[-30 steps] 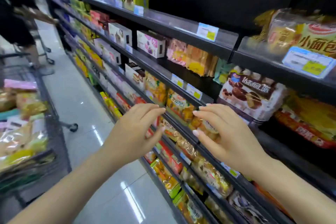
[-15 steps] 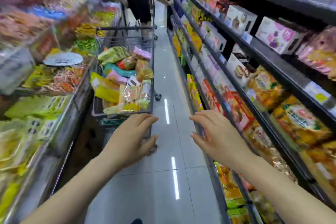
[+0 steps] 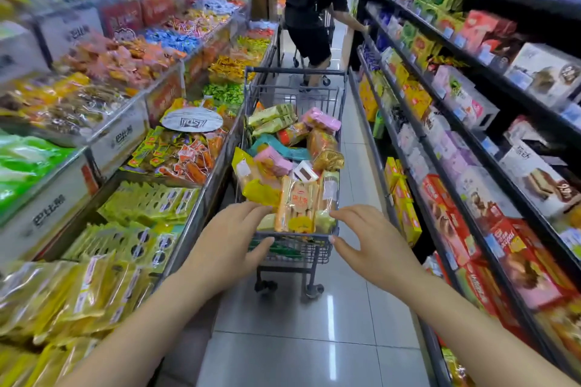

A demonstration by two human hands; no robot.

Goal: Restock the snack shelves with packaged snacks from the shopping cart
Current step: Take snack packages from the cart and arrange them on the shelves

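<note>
My left hand [image 3: 224,248] and right hand [image 3: 374,243] reach toward the near end of the shopping cart [image 3: 295,242], fingers spread loosely and holding nothing. The cart stands in the aisle piled with packaged snacks [image 3: 295,201], an orange bag of them nearest me. The snack shelves [image 3: 465,148] run along my right.

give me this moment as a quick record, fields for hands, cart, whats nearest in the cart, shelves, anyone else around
left hand: open, empty, reaching toward cart
right hand: open, empty, reaching toward cart
cart: in the aisle ahead, piled with packaged snacks
nearest pack: orange bread-stick pack upright against the cart's near wall
shelves: boxed snack shelves on the right, bagged snack bins on the left
other person: person in black further down the aisle, bent toward the right shelves
</note>
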